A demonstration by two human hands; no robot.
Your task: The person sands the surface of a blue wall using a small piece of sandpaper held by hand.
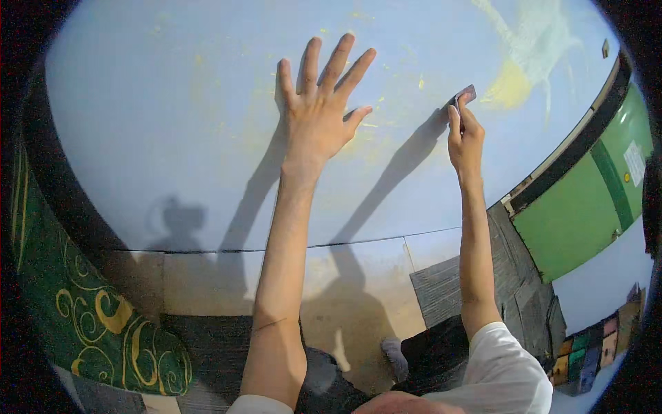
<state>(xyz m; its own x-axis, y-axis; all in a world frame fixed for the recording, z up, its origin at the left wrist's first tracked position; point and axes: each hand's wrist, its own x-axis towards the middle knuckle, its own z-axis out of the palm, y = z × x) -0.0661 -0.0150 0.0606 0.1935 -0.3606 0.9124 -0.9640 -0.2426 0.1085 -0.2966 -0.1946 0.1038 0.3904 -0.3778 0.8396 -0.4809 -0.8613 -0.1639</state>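
Observation:
My left hand (pixel 320 103) lies flat against a pale blue wall (pixel 207 155), its fingers spread and nothing in it. To its right, my right hand (pixel 468 129) pinches a small dark flat piece (pixel 469 93) between thumb and fingers, close to the wall; its exact kind cannot be told. Yellow marks and scuffs dot the wall around the left hand. A yellow patch (pixel 509 88) and a whitish-green smear (pixel 540 41) lie to the right of the held piece. Both arms cast shadows on the wall.
A green curtain (pixel 103 321) with gold swirls hangs at the lower left. On the right stands a green door (pixel 579 207) with a paper on it. Dark grey mats (pixel 445 284) lie on the tiled floor (pixel 362 269) by my feet. Multicoloured blocks or boxes (pixel 589 352) are at the lower right.

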